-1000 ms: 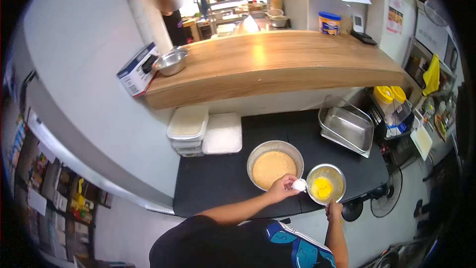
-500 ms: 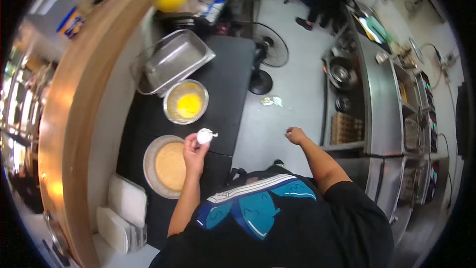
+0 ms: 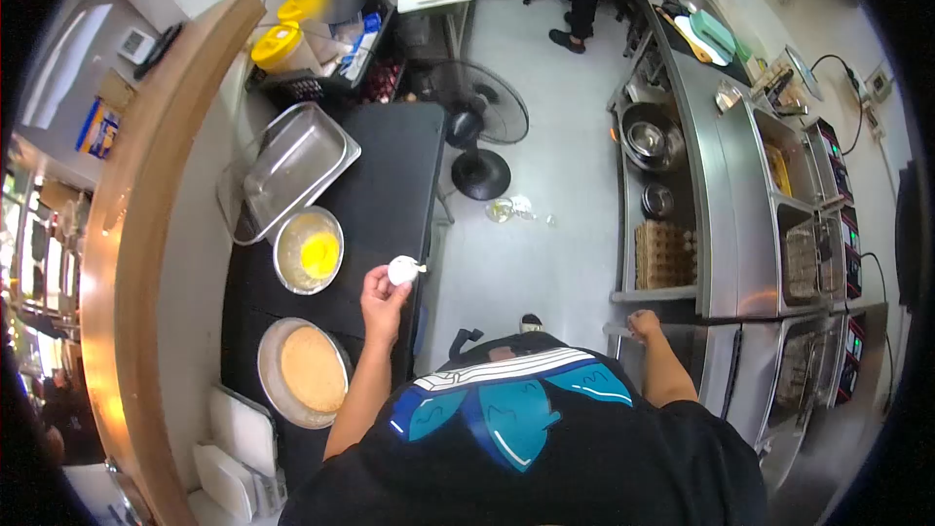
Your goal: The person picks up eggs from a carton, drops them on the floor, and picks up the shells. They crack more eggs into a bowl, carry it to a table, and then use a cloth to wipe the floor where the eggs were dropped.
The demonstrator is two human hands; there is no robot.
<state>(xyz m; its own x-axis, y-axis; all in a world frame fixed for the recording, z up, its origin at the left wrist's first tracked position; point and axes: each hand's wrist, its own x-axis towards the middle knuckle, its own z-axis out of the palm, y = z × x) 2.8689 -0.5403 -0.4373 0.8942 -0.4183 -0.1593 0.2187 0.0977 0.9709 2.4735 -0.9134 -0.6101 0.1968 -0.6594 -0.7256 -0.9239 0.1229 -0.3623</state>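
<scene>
My left hand [image 3: 382, 302] pinches a small white round thing [image 3: 402, 270] with a thin pale piece sticking out at its right; its exact kind I cannot make out. It is held just past the edge of the black table [image 3: 390, 170]. Left of that hand stands a steel bowl [image 3: 282, 251] with bright yellow contents [image 3: 318, 255]. Nearer me is a wider metal bowl [image 3: 273, 385] of light orange-tan mixture [image 3: 314, 368]. My right hand [image 3: 640, 324], fingers curled, is by the upper edge of a steel cabinet front [image 3: 687, 343]; what it grips, if anything, is hidden.
An empty steel pan [image 3: 297, 158] lies at the table's far left. A black standing fan [image 3: 480, 173] is beyond the table, with a clear-and-white spill or litter [image 3: 516, 207] on the floor. Egg trays [image 3: 665, 255] sit under the steel counter [image 3: 726, 234]. A person [image 3: 584, 0] stands farther back.
My view has turned and shifted right, so the table and bowls sit farther left. My right hand has moved right and down to the cabinet front. My left hand still holds the white thing.
</scene>
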